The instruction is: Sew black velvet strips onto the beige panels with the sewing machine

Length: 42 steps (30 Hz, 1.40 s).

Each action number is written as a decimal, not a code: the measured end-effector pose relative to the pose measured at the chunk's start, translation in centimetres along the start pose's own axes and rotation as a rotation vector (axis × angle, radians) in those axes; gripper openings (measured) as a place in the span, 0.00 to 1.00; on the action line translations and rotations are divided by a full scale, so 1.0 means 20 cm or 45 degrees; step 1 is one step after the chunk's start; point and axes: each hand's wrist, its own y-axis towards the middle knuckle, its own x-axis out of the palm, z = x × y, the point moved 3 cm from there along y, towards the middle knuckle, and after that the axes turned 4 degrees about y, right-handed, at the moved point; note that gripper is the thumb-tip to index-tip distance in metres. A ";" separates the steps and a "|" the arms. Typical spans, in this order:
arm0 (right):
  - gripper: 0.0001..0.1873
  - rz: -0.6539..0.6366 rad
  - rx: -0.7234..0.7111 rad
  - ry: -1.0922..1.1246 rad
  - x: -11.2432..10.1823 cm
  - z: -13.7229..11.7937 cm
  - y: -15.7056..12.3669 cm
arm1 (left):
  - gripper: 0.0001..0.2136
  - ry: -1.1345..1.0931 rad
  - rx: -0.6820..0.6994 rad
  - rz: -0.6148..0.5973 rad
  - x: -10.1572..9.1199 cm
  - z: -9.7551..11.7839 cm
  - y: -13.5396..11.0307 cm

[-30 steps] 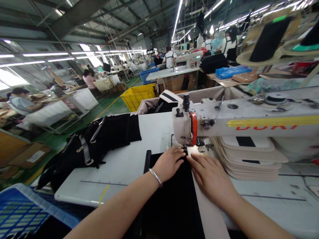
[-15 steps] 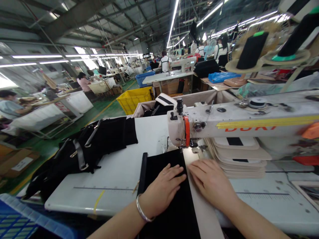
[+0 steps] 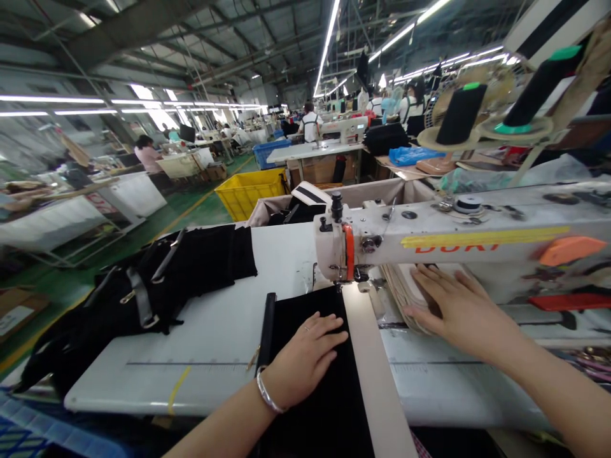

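Note:
My left hand [image 3: 308,353] lies flat with fingers stretched out on a black fabric panel [image 3: 329,394]. Along the panel's right edge runs a pale beige strip [image 3: 375,388], and both reach under the head of the sewing machine [image 3: 334,251]. A dark band with a metal zipper pull edges the panel on the left. My right hand [image 3: 453,312], fingers spread, rests on a stack of beige panels [image 3: 405,296] beneath the machine arm. Part of that stack is hidden by the hand. The needle area is too small to make out.
Black fabric pieces with grey straps [image 3: 191,267] lie on the table's left side. Behind the machine stands a beige fabric-lined bin [image 3: 401,191], with a yellow crate [image 3: 252,191] beyond. Thread cones [image 3: 461,114] stand at upper right. A blue basket [image 3: 57,426] sits at lower left.
My right hand has left the beige strip and moved right onto the stack of beige panels. My left hand stays on the black panel. The view has shifted slightly.

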 end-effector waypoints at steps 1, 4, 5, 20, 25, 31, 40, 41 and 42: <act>0.45 -0.003 -0.019 0.009 0.00 0.00 -0.05 | 0.20 0.003 0.001 0.000 0.00 0.00 0.00; 0.50 -0.016 -0.054 0.018 -0.03 -0.01 -0.14 | 0.20 0.011 0.008 0.004 0.01 0.00 0.00; 0.51 -0.018 -0.051 0.018 -0.05 -0.01 -0.15 | 0.20 0.013 0.010 0.009 0.01 0.00 -0.01; 0.19 -0.041 -0.252 0.485 0.00 -0.67 -0.17 | 0.17 0.142 0.114 -0.133 -0.02 0.14 -0.07; 0.21 -0.041 -0.249 0.504 0.08 -0.64 -0.13 | 0.29 0.063 0.332 -0.302 -0.02 0.27 -0.23; 0.23 -0.087 -0.299 0.472 0.07 -0.65 -0.15 | 0.27 0.069 0.338 -0.238 0.00 0.24 -0.23; 0.24 -0.073 -0.272 0.474 0.08 -0.65 -0.13 | 0.15 0.061 0.351 -0.103 0.00 0.22 -0.22; 0.24 -0.072 -0.269 0.476 0.09 -0.65 -0.13 | 0.14 0.060 0.357 -0.083 0.01 0.22 -0.21; 0.24 -0.073 -0.271 0.478 0.09 -0.65 -0.13 | 0.13 0.061 0.363 -0.062 0.02 0.21 -0.21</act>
